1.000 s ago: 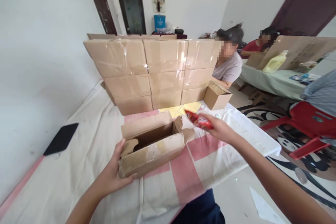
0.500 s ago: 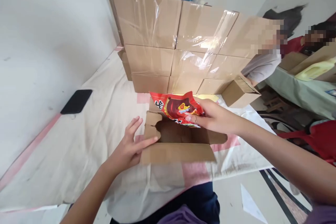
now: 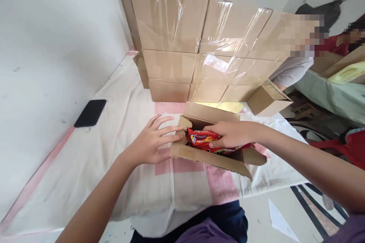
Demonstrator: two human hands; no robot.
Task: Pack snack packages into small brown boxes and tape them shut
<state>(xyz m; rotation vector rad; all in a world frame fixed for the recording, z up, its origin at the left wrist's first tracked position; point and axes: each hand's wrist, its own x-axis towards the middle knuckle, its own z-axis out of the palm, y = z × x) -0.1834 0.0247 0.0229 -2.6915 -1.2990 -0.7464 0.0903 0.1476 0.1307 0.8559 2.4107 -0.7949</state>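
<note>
An open cardboard box (image 3: 211, 158) stands on the cloth-covered table with its flaps folded out. Inside it lies a shiny red packet (image 3: 201, 139) with coloured print. My right hand (image 3: 228, 133) reaches into the box and grips the packet, thumb on the near side; part of the packet is hidden under the hand. My left hand (image 3: 155, 140) is at the box's left end, fingers spread, with the fingertips at the left flap (image 3: 182, 131). It holds nothing.
A wall of taped cardboard boxes (image 3: 199, 45) rises behind. A smaller carton (image 3: 269, 98) stands to its right, near a person's sleeve (image 3: 293, 69). A black phone-like slab (image 3: 90, 113) lies on the tablecloth (image 3: 125, 106) at the left, and yellow sheets (image 3: 228, 106) lie behind the box.
My right hand has lowered the red packet from above the box into it. The box has shifted right and turned slightly; my left hand's fingers have spread wider.
</note>
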